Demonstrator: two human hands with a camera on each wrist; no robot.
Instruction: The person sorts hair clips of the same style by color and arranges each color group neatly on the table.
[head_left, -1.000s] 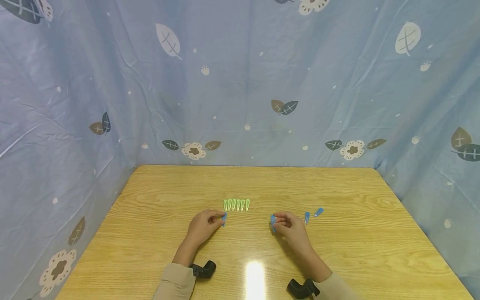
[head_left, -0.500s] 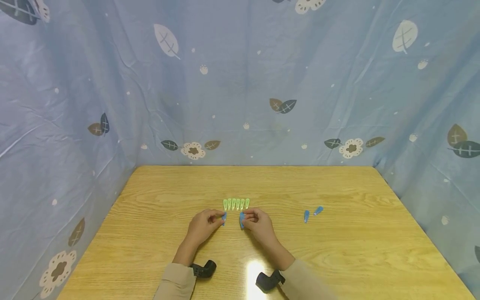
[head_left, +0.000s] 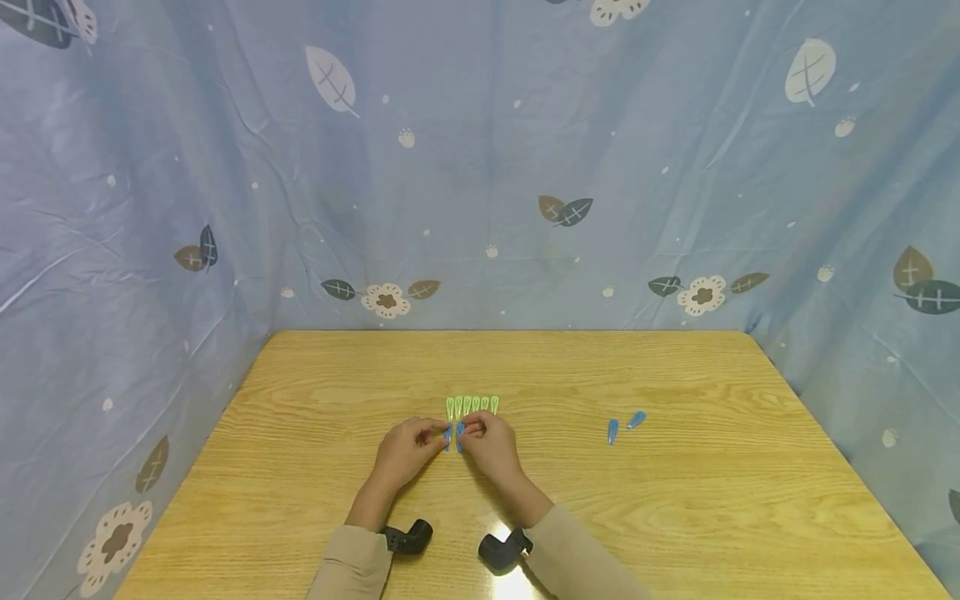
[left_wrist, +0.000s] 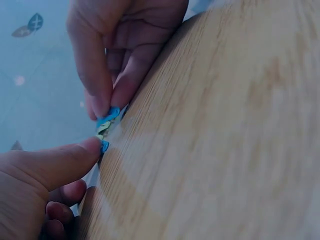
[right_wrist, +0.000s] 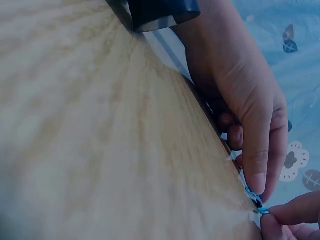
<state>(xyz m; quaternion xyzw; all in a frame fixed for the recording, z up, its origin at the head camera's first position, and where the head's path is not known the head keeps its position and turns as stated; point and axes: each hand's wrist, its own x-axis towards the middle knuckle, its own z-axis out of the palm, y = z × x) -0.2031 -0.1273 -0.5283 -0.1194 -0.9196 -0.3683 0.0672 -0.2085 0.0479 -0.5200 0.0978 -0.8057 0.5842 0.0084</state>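
Observation:
In the head view my left hand [head_left: 408, 452] pinches a blue snap hair clip [head_left: 447, 437] by its edge, low against the wooden table. Just to its right, my right hand [head_left: 491, 447] holds another blue snap hair clip [head_left: 460, 437] between thumb and fingers. A narrow gap separates these two clips, which point the same way. Behind them several light green snap hair clips [head_left: 467, 406] form a neat side-by-side row. The left wrist view shows the left thumb [left_wrist: 80, 155] at one blue clip and the right fingers [left_wrist: 102, 97] on the other.
Two loose blue hair clips [head_left: 612, 432] lie farther right on the wooden table [head_left: 712, 492], one slanted. A blue patterned curtain [head_left: 450, 167] hangs behind and at both sides. Each wrist carries a black camera mount [head_left: 408, 537].
My right hand has carried its blue clip leftward across the table, up beside the clip under my left hand. The left hand has stayed in place.

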